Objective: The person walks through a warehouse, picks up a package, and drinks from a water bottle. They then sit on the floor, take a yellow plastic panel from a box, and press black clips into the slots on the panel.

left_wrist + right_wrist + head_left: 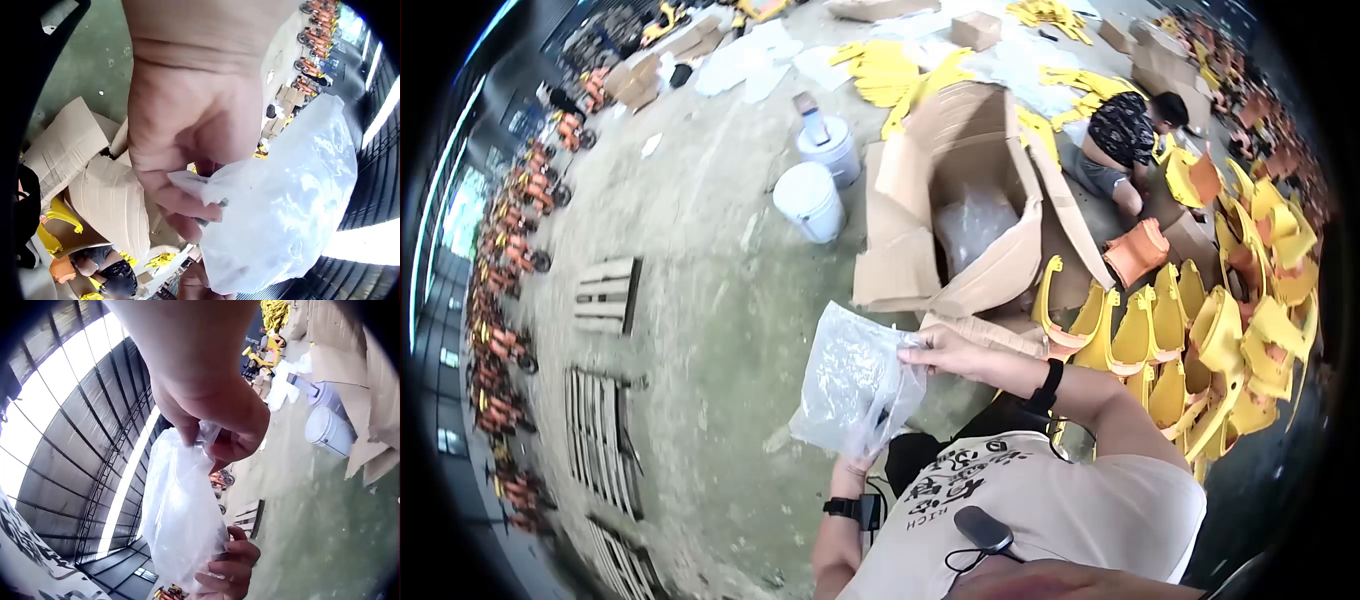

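A clear, crumpled plastic bag (848,375) hangs between both hands. My right hand (940,352) pinches its upper right corner; in the right wrist view the right hand's (212,419) thumb and fingers close on the gathered plastic. Lower down, my left hand (860,458) grips the bag's bottom edge, mostly hidden behind the film. The left wrist view shows the left hand (194,137) with fingers curled round a fold of the bag (281,212), and small dark bits by the fingertips. What is inside the bag cannot be made out.
A large open carton (890,230) holding clear plastic stands ahead, beside two white buckets (810,205). Yellow curved parts (1168,310) are stacked at the right, near a crouching person (1115,140). Wooden pallets (603,295) lie at the left, beyond them orange vehicles (515,250).
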Demonstrator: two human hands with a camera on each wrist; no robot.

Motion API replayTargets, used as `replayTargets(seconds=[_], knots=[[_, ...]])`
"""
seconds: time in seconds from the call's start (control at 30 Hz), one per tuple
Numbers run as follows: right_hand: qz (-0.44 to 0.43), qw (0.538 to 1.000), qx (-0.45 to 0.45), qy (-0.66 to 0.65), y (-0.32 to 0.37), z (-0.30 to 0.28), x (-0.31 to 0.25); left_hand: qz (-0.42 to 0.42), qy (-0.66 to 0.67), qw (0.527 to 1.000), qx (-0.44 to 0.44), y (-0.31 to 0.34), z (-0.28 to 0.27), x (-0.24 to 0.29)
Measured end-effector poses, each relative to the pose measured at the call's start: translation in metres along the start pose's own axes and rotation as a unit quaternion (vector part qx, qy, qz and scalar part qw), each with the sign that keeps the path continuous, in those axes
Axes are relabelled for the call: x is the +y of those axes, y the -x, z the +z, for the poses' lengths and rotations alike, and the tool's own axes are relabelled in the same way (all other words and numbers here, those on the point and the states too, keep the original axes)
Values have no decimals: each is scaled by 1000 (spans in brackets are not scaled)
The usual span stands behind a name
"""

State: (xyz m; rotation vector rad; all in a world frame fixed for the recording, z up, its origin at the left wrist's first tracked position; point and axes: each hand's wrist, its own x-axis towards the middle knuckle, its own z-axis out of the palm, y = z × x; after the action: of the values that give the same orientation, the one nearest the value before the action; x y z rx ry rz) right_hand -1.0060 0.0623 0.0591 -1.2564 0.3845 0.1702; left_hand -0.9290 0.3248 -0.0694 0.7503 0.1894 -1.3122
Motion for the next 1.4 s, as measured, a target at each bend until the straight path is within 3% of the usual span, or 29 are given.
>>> replayTargets(seconds=[0.07, 0.17, 0.3, 0.37, 0.43, 0.53, 0.63, 0.77, 0.83, 0.9, 0.97, 1.0, 1.07, 1.1, 1.27, 1.4], knots=[[-23, 999, -13, 33, -33, 53, -6, 81, 36, 994, 68, 47, -17, 17], [-56, 996, -4, 72, -68, 115, -34, 186, 176, 965, 60, 102, -37, 57], [-83, 991, 32, 103, -106, 172, -68, 327, 255, 905, -92, 156, -17, 117], [-117, 987, 33, 106, -127, 191, -73, 358, 190, 907, -111, 152, -61, 126], [-118, 985, 57, 114, -136, 211, -90, 377, 89, 918, -82, 161, -40, 157], [-124, 984, 64, 111, -164, 221, -99, 347, 2, 938, 9, 157, -45, 197], [-152, 976, 67, 137, -204, 227, -109, 299, -46, 952, 41, 141, -66, 246], [-148, 980, 64, 118, -287, 231, -112, 312, -38, 946, 75, 114, -119, 322], [-220, 970, 18, 101, -339, 238, -119, 317, -71, 941, 96, 92, -159, 362], [-254, 965, 39, 61, -394, 261, -135, 296, -127, 936, 140, 78, -177, 412], [-81, 989, -74, 102, -474, 239, -121, 243, -88, 952, 166, 58, -206, 459], [-44, 985, -91, 143, -516, 239, -106, 231, -42, 962, 140, 44, -248, 471], [56, 983, -106, 137, -583, 248, -85, 174, -33, 975, 132, 39, -277, 510], [48, 985, -99, 129, -606, 257, -84, 170, -45, 976, 129, 44, -293, 522], [116, 989, -90, -33, -704, 292, -116, 216, 141, 955, 145, 28, -340, 586], [103, 992, -58, -39, -797, 290, -144, 139, 27, 973, 182, -24, -371, 688]])
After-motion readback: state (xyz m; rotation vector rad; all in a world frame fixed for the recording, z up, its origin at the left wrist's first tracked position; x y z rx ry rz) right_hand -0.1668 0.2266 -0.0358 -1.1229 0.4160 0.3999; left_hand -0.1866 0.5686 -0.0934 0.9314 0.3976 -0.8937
